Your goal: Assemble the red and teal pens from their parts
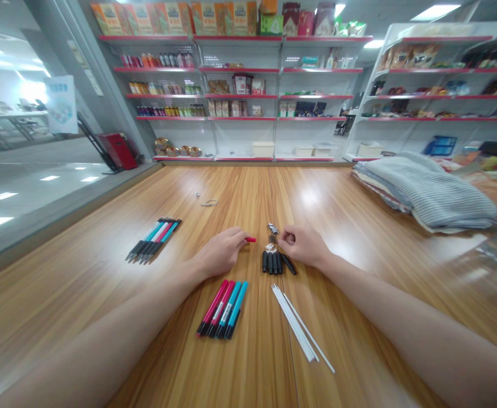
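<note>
My left hand [222, 250] is closed around a red pen barrel [251, 239], whose end sticks out past the fingertips toward the right. My right hand [305, 245] has its fingers pinched together beside the small pen parts; whatever is in them is hidden. Between the hands lie silver pen tips [272, 228], small springs [272, 239], white pieces [270, 248] and a row of black grips [272, 262], one lying slanted. Nearer to me are pink and blue pen barrels [222, 309] and thin white refills [297, 326]. Several whole pens [154, 241] lie side by side at the left.
A ring-like strip [209, 203] and a tiny shiny piece [198, 195] lie farther back on the wooden table [350, 328]. Folded striped cloth [435, 190] is stacked at the right. Stocked shelves [239, 119] stand behind the far edge.
</note>
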The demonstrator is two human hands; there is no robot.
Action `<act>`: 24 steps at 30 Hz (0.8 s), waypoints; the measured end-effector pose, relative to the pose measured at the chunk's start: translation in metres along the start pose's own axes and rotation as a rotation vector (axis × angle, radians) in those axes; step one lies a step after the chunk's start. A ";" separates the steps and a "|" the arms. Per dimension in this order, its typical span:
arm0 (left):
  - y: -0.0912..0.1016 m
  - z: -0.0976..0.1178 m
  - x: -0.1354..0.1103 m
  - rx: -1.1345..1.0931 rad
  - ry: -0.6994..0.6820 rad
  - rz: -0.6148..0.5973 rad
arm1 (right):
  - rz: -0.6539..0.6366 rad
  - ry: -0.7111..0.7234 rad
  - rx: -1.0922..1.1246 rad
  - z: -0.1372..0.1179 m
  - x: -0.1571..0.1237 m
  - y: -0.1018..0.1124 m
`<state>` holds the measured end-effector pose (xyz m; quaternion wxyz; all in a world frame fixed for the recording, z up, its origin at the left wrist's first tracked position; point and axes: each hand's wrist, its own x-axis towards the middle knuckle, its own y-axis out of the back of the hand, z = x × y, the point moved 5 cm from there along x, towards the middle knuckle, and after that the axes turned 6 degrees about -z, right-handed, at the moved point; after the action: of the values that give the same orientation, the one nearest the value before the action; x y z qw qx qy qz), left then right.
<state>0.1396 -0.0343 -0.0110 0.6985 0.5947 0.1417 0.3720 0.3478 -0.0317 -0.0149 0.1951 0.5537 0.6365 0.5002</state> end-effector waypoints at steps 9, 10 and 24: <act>-0.003 -0.002 0.000 0.031 0.008 -0.012 | -0.087 0.228 0.148 -0.018 -0.006 0.001; -0.003 -0.002 0.000 0.030 0.008 -0.012 | -0.099 0.233 0.158 -0.019 -0.006 0.000; -0.005 -0.004 0.001 0.027 -0.009 -0.001 | -0.122 0.180 0.244 -0.005 -0.001 -0.009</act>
<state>0.1392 -0.0310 -0.0164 0.6912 0.6058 0.1438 0.3668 0.3393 -0.0340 -0.0206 0.0986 0.4862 0.7401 0.4540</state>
